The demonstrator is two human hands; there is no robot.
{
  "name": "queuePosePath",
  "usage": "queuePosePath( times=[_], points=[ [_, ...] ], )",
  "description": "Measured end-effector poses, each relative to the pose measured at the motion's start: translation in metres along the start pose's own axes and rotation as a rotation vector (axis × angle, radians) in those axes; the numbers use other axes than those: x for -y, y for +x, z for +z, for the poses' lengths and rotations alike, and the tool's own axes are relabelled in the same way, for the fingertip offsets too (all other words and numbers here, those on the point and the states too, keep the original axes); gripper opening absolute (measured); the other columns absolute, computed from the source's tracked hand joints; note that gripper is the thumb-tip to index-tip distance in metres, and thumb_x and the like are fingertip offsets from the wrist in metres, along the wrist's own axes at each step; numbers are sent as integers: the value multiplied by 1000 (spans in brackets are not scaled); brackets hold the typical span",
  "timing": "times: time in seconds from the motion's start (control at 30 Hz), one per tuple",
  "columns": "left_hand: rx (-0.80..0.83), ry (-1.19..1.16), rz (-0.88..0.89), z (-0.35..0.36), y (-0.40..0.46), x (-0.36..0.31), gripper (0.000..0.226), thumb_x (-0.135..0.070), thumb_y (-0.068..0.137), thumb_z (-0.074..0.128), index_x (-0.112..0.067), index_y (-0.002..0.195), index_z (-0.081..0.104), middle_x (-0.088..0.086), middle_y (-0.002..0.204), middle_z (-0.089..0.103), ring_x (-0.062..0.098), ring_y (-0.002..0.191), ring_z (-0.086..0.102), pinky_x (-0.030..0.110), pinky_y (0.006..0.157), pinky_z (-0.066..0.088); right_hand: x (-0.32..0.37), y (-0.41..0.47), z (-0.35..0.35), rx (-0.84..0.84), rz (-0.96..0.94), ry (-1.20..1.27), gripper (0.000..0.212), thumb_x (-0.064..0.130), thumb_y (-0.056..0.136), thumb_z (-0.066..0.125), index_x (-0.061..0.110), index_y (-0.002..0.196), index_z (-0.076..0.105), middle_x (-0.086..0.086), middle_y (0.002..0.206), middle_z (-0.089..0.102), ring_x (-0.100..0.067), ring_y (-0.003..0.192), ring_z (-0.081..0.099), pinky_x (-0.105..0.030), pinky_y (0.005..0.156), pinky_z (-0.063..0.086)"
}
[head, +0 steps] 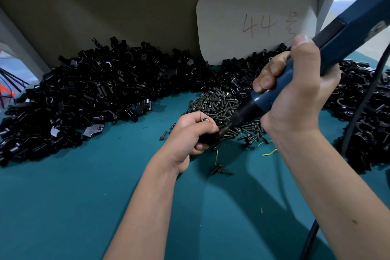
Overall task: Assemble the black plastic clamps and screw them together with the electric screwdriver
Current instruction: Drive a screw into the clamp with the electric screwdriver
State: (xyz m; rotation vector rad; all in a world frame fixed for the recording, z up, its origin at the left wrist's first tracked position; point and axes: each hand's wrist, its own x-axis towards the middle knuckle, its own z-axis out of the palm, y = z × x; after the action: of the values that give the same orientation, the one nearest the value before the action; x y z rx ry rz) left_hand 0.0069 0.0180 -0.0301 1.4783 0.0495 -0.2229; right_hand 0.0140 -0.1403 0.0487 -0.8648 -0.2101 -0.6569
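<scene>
Item, as I see it: left hand [191, 133] grips black clamp [207, 137]; right hand [295, 88] wraps blue electric screwdriver [329, 48] — bit at the clamp, screw pile [219, 105] just behind.

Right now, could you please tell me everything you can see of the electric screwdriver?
The electric screwdriver has a long blue plastic-looking body and a black nose, tilted down to the left. The right hand grips it. Its tip meets the black clamp held in the left hand, before the screw pile. A dark cable hangs alongside.
</scene>
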Motion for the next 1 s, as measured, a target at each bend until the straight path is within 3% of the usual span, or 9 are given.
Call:
queuePosePath(
  times=[0.5, 0.67, 0.8, 0.87, 1.0],
  points=[
    [-36, -12, -4, 1, 3, 5, 12, -17, 67, 68, -26, 64, 61, -1, 63, 54, 9, 43, 31, 14, 36, 19, -1, 1, 0, -58, 8, -31, 23, 11, 97, 58, 11, 77, 46, -3, 55, 44, -20, 38, 42, -28, 48, 38],
    [15, -11, -45, 0, 3, 4, 16, -24, 72, 73, -17, 81, 61, 0, 68, 59, 9, 44, 37, 15, 35, 21, 4, 4, -2, -235, 112, -23, 17, 8, 102, 58, 8, 91, 44, -5, 57, 42, -20, 42, 38, -27, 48, 34],
    [90, -46, -81, -5, 2, 1, 24, -22, 85, 72, -9, 100, 58, 8, 76, 58, 10, 46, 37, 15, 35, 18, 15, 14, -1, -441, 239, 23, 24, 0, 100, 59, 4, 84, 41, 1, 40, 41, -12, 30, 36, -16, 40, 30],
    [104, -52, -94, -4, 3, 3, 13, -15, 96, 67, -9, 98, 55, 10, 78, 54, 9, 48, 34, 16, 37, 18, 16, 14, -1, -456, 250, 10, 24, 1, 99, 59, 6, 85, 41, 2, 41, 42, -11, 31, 37, -16, 39, 31],
    [97, -62, -100, -1, 5, 6, 17, -14, 99, 65, -13, 88, 52, 10, 79, 54, 8, 49, 32, 16, 38, 18, 10, 14, -8, -460, 247, -3, 21, 3, 98, 60, 8, 87, 43, 3, 45, 45, -13, 35, 39, -17, 43, 33]
  ],
)
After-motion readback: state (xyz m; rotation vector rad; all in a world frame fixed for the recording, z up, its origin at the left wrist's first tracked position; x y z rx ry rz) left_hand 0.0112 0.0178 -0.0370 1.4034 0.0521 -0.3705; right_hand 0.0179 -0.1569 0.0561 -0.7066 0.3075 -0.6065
